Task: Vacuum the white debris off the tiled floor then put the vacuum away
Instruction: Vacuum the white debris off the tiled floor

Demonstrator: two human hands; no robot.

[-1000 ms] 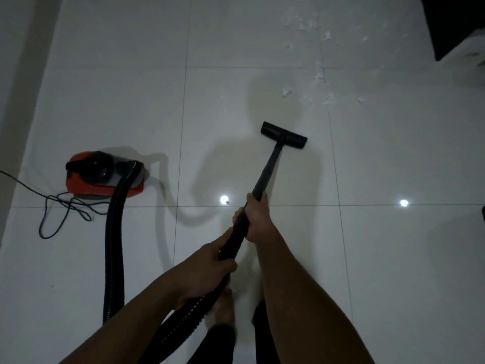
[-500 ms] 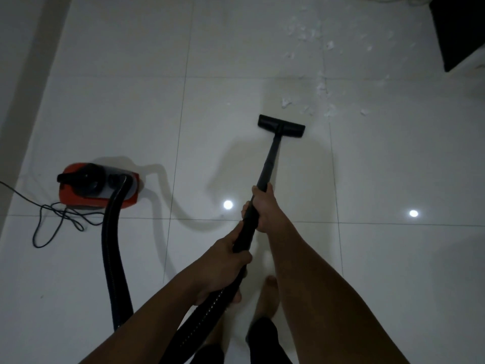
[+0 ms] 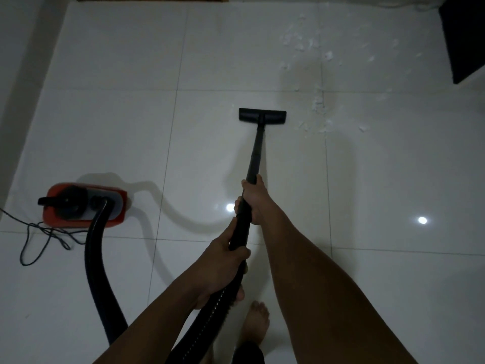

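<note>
The floor point(image 3: 110, 127) is spreading across the whole view in large white glossy tiles, and two bright light reflections point(image 3: 422, 220) are shining on it. One dark object point(image 3: 464, 35) is sitting at the far right corner; what it is cannot be told. One black hose point(image 3: 95, 258) is curving from the vacuum point(image 3: 84, 206), a single red and black canister that is resting on the floor at the left, well apart from the debris. One thin cord point(image 3: 39, 237) is lying in loops just beside it. One black wand point(image 3: 256, 153) is reaching forward, and its one flat nozzle point(image 3: 262, 117) is sitting on the floor, left of and near the closest scraps. Two bare forearms are stretching into view. The right hand point(image 3: 253, 199) is gripping the wand higher up, fingers wrapped around it. The left hand point(image 3: 223, 264) is clenching the wand lower down, where the ribbed hose is joining. One bare foot point(image 3: 256, 327) is standing below the hands. The debris point(image 3: 320, 106), many small white scraps too numerous to count, is lying scattered on the tiles at the upper right.
</note>
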